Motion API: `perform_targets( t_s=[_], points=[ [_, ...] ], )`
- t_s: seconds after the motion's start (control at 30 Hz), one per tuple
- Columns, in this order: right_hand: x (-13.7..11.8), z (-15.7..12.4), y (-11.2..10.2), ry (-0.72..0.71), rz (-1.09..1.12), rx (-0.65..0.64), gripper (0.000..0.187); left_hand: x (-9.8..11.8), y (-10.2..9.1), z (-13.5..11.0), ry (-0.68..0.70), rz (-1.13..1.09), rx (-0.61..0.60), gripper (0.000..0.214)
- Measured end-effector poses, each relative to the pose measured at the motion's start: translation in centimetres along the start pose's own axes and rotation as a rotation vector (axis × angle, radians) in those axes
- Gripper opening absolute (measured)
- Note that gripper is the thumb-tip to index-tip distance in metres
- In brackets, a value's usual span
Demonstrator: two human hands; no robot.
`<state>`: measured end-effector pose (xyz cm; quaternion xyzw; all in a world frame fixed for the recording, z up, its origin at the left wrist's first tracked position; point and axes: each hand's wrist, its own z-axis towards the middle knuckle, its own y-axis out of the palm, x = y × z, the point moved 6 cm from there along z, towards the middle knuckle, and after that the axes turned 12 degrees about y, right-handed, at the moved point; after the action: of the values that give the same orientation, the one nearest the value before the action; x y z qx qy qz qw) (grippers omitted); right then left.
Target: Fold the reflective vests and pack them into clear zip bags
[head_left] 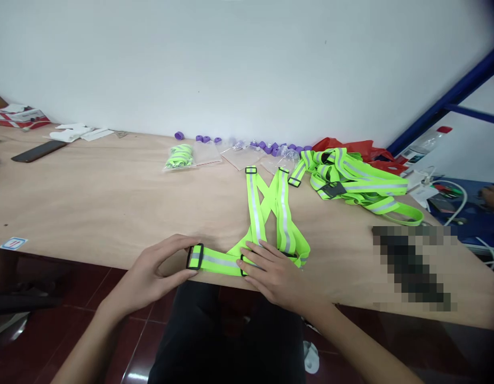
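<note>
A neon-yellow reflective vest [253,213] made of straps with silver stripes lies near the table's front edge, its shoulder straps crossing. My left hand [161,269] pinches the black buckle [194,257] at the left end of the waist strap between thumb and fingers. On the right part of that strap my right hand [275,272] lies flat with its fingers stretched out, partly covering a second black buckle. Two more buckles sit at the tops of the shoulder straps.
Behind the vest are a bagged vest [181,156], clear plastic bags [242,156] and several purple pieces [271,148]. A heap of reflective straps [351,178] lies right, near red plastic [359,149] and a bottle [427,145]. A dark flat object [39,151] lies left.
</note>
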<state>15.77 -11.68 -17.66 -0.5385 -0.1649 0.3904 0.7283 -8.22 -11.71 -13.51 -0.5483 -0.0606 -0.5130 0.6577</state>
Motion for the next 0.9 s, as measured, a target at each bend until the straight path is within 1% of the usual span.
perform_targets(
  t_s=[0.07, 0.13, 0.17, 0.27, 0.33, 0.37, 0.43, 0.5, 0.57, 0.63, 0.73, 0.83, 0.9],
  points=[
    [-0.3, 0.1, 0.0, -0.009, -0.007, -0.036, 0.032, 0.4, 0.8, 0.5, 0.016, -0.095, 0.149, 0.046],
    [-0.5, 0.3, 0.1, -0.012, -0.025, -0.082, 0.036, 0.6, 2.3, 1.0, -0.003, -0.227, 0.287, 0.049],
    [-0.5, 0.4, 0.1, -0.006, -0.040, -0.105, 0.037, 0.7, 3.2, 1.3, -0.019, -0.303, 0.336, 0.051],
    [-0.8, 0.4, 0.3, -0.008, -0.100, -0.149, 0.035, 1.0, 5.2, 1.9, -0.052, -0.508, 0.440, 0.053],
    [-1.3, 0.2, 0.3, -0.029, -0.152, -0.135, 0.034, 1.0, 5.4, 2.0, -0.052, -0.548, 0.467, 0.051],
    [-1.5, 0.1, 0.2, -0.032, -0.179, -0.108, 0.033, 1.0, 5.0, 2.0, -0.044, -0.520, 0.461, 0.049],
    [-2.1, -0.1, -0.2, 0.004, -0.232, -0.015, 0.031, 1.0, 3.7, 1.8, -0.016, -0.377, 0.412, 0.039],
    [-2.6, -0.2, -0.5, 0.067, -0.286, 0.071, 0.030, 0.7, 2.3, 1.3, 0.001, -0.198, 0.317, 0.033],
    [-3.2, -0.2, -0.6, 0.107, -0.329, 0.118, 0.029, 0.0, 1.2, 0.5, -0.040, -0.092, 0.228, 0.037],
    [-3.8, -0.2, -0.4, 0.131, -0.351, 0.125, 0.028, -0.8, 0.6, -0.5, -0.108, -0.039, 0.169, 0.041],
    [-4.4, -0.2, 0.1, 0.211, -0.339, 0.115, 0.029, -1.7, 0.5, -1.7, -0.190, 0.009, 0.069, 0.048],
    [-5.0, -0.4, 0.3, 0.302, -0.320, 0.110, 0.035, -1.9, 0.7, -2.3, -0.216, 0.061, -0.042, 0.047],
    [-5.4, -0.5, 0.4, 0.335, -0.330, 0.090, 0.045, -1.9, 0.4, -2.5, -0.218, 0.134, -0.075, 0.042]
  ],
)
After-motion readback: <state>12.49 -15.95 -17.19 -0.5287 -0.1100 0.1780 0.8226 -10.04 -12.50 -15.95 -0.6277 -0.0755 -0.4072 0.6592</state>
